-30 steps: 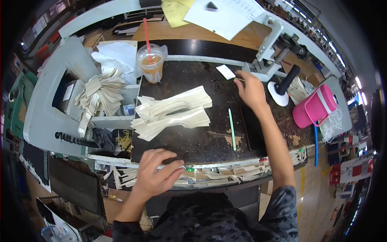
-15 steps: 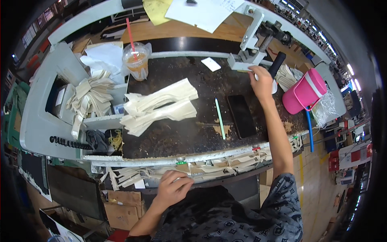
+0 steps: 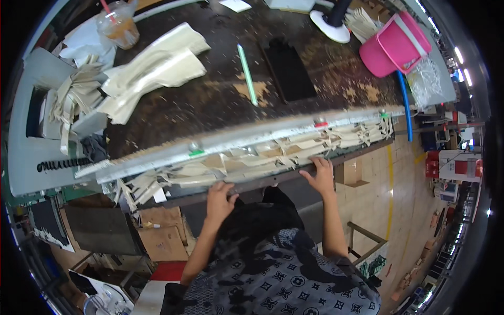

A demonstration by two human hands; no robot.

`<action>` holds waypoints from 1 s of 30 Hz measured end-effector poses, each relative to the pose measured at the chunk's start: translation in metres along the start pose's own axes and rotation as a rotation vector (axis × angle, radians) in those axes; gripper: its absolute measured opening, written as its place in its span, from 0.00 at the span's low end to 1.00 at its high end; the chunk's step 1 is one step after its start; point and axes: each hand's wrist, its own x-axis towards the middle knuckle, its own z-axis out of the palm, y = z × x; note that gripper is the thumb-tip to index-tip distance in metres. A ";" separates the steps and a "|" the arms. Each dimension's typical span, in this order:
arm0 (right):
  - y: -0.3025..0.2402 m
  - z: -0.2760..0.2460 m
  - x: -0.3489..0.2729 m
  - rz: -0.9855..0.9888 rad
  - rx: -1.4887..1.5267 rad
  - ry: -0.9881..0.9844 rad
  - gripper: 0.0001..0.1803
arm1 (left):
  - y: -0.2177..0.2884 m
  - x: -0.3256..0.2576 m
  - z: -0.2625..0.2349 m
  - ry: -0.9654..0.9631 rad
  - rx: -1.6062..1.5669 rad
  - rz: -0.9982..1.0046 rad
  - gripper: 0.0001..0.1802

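My left hand [image 3: 220, 202] is at the dark front rail [image 3: 252, 185] of the workbench, its fingertips on or just by the edge. The thumb stands apart from the bent fingers, and nothing shows in between. My right hand [image 3: 320, 178] lies farther right along this rail, thumb and fingers spread, holding nothing. Just beyond both hands, a narrow trough holds many crumpled cream strips [image 3: 241, 170]. On the dark worn tabletop [image 3: 210, 110] above are a stack of cream cut pieces [image 3: 157, 68], a pale green pen [image 3: 247, 76] and a black phone [image 3: 289, 71].
At the left stand a plastic cup of orange drink [image 3: 118, 29] and a pile of cream scraps [image 3: 79, 92] in a grey side compartment. A pink jug [image 3: 394, 47] and a black post on a white round base [image 3: 331, 26] are at the right. Cardboard [image 3: 163, 231] lies below the bench.
My right hand has come back from the far right of the table to the front rail. My left hand has uncurled somewhat at the rail. The view has tilted down toward my body.
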 end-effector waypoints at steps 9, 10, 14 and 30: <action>0.046 0.007 -0.025 -0.061 0.319 -0.061 0.24 | 0.028 -0.024 0.040 0.334 0.091 -0.070 0.18; 0.053 0.006 -0.033 -0.081 0.363 -0.062 0.24 | 0.028 -0.031 0.048 0.360 0.114 -0.078 0.17; 0.076 -0.012 -0.069 -0.155 0.508 -0.146 0.18 | 0.035 -0.065 0.083 0.532 0.246 -0.176 0.24; 0.272 -0.018 0.010 -0.138 -0.128 -0.024 0.54 | 0.034 -0.188 0.143 0.650 0.458 -0.224 0.24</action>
